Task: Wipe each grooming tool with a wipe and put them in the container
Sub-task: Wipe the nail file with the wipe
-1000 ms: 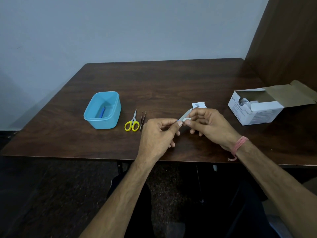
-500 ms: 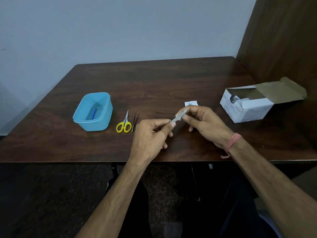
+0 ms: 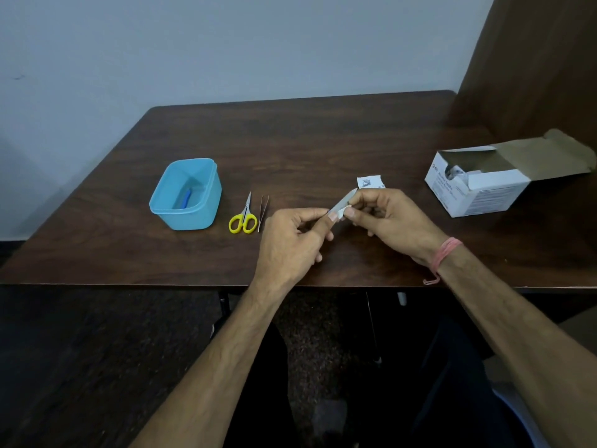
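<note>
My left hand [image 3: 292, 242] pinches the near end of a slim pale nail file [image 3: 344, 200], which points up and to the right over the table. My right hand [image 3: 392, 219] pinches a small white wipe [image 3: 342, 214] folded round the file's lower part. A light blue plastic container [image 3: 206, 179] stands at the left with a blue tool [image 3: 186, 199] lying inside. Yellow-handled scissors [image 3: 243, 218] and thin tweezers [image 3: 263, 211] lie side by side on the table between the container and my left hand.
A torn wipe sachet [image 3: 371, 182] lies just behind my right hand. An open white cardboard box [image 3: 478, 185] sits at the right on the dark wooden table [image 3: 290, 140]. A brown panel [image 3: 533, 59] rises at the back right.
The wipe in my right hand has slid down the file toward my left hand, leaving the file's tip bare. Camera view shifted slightly.
</note>
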The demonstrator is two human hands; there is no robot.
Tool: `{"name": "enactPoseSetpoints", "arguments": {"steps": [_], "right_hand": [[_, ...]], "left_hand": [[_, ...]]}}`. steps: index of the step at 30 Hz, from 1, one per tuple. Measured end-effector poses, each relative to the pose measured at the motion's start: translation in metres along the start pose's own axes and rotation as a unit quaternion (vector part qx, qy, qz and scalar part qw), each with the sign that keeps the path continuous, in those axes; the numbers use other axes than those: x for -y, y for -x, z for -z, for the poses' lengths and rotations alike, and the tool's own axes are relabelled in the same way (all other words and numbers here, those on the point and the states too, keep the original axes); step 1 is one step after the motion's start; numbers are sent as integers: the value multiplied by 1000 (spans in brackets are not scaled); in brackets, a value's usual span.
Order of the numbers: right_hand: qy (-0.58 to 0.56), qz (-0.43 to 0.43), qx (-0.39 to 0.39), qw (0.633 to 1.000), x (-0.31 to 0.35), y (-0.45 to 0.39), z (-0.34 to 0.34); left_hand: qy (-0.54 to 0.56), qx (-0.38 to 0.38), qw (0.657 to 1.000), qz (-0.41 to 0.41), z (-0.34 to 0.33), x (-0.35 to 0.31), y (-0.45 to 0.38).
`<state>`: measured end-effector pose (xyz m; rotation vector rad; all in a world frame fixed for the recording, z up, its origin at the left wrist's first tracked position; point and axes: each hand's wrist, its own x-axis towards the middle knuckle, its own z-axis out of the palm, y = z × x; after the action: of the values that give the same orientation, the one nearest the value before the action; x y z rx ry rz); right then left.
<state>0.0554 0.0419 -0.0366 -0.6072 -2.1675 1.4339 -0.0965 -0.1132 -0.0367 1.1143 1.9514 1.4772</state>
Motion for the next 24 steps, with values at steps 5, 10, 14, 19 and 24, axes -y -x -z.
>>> {"name": "enactPoseSetpoints", "arguments": {"steps": [5,10,14,19,24], "right_hand": [[-22,7,-30,999,0,-1,-2],[-63,13,-31,997,-2,0,5],[-90,13,-43,995,-2,2,7],[-82,-12,-12,996,-3,-1,7],[-191,-34,-54,980,-3,-2,14]], "left_hand": [[-17,11,1000,-7,0,1,0],[-19,5,1000,-5,0,-1,2],[-29,-3,1000,-4,-2,-1,2],[-20,-20,1000,-3,-1,-2,1],[-14,-31,999,0,-3,-3,1]]}}
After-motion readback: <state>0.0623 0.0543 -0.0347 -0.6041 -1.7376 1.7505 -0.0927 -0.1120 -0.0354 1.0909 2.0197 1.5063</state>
